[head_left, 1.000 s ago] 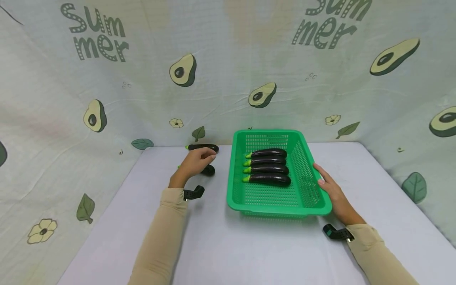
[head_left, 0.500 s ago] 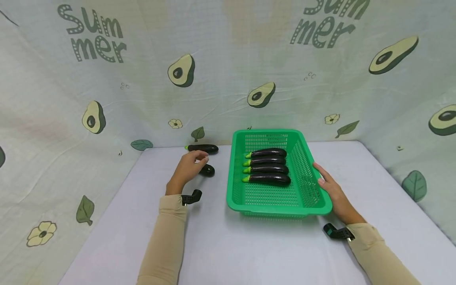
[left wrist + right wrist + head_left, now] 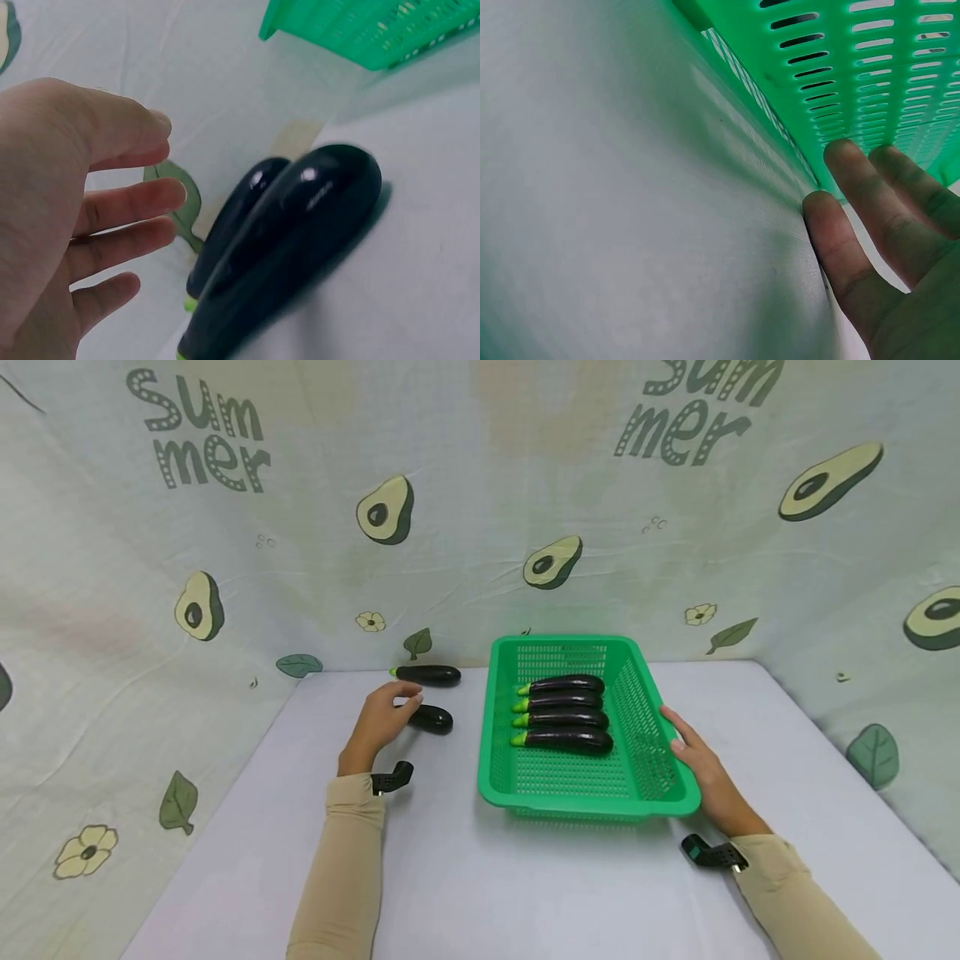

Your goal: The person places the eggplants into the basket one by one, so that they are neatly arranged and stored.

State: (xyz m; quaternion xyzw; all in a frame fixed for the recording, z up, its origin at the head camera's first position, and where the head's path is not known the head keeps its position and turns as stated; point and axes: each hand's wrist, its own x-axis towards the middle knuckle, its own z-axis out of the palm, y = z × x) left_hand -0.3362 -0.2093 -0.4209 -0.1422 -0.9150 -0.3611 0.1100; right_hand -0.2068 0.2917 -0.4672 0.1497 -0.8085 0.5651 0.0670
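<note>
My left hand (image 3: 381,717) hovers at the stem end of a dark purple eggplant (image 3: 431,719) on the table. Its fingers (image 3: 127,201) are loosely bent with nothing between them, apart from the eggplant in the left wrist view. That stem is hidden behind the hand in the head view. Farther back lies a second eggplant (image 3: 427,675). A green plastic basket (image 3: 577,808) holds several eggplants (image 3: 566,718) in a row, green stems to the left. My right hand (image 3: 705,768) grips the basket's right side, thumb at the rim and fingers (image 3: 855,176) against the slotted outer wall.
A white cloth covers the table (image 3: 525,893). Behind it hangs a printed curtain (image 3: 465,585) with avocados and leaves, close to the far eggplant and the basket's back rim. Each wrist carries a black camera mount (image 3: 393,777).
My left hand has drawn left and slightly toward me, uncovering the far eggplant and more of the near one's rounded end. The right hand and the basket have stayed in place.
</note>
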